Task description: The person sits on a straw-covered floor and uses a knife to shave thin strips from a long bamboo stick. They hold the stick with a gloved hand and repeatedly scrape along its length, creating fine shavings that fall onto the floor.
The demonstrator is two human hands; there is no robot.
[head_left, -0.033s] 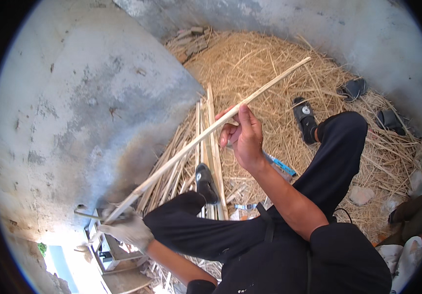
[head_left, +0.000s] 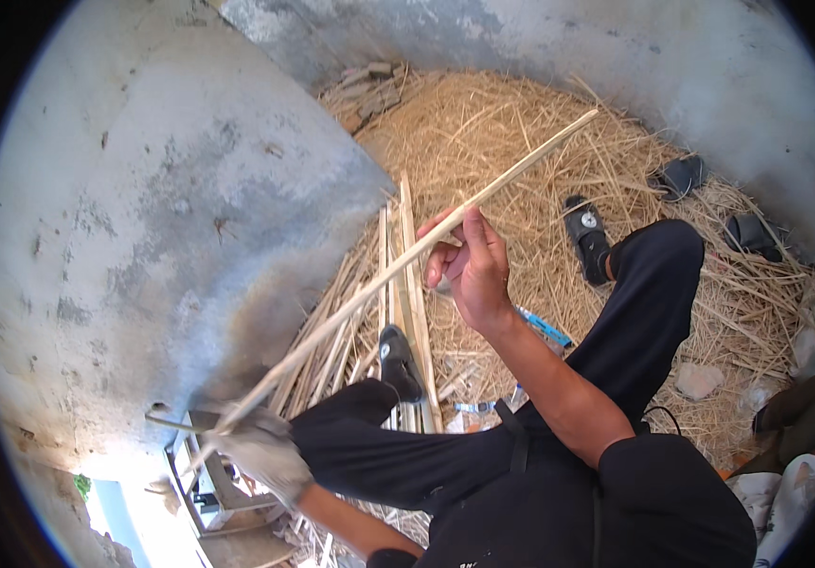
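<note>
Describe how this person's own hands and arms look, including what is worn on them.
The left hand wears a pale, greyish-white glove that covers the wrist; it is too blurred to make out any markings. The right hand is bare, with no glove. Both forearms are uncovered, with no watch or band visible. The sleeves are short and plain black.

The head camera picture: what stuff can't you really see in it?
Head view: the gloved left hand is blurred, so how it meets the pale strip is unclear.
Head view: the strip hides part of the right hand.
Head view: the dark round rim cuts off another person at right.
Head view: glare hides much of what lies beyond the lower-left opening.
</note>
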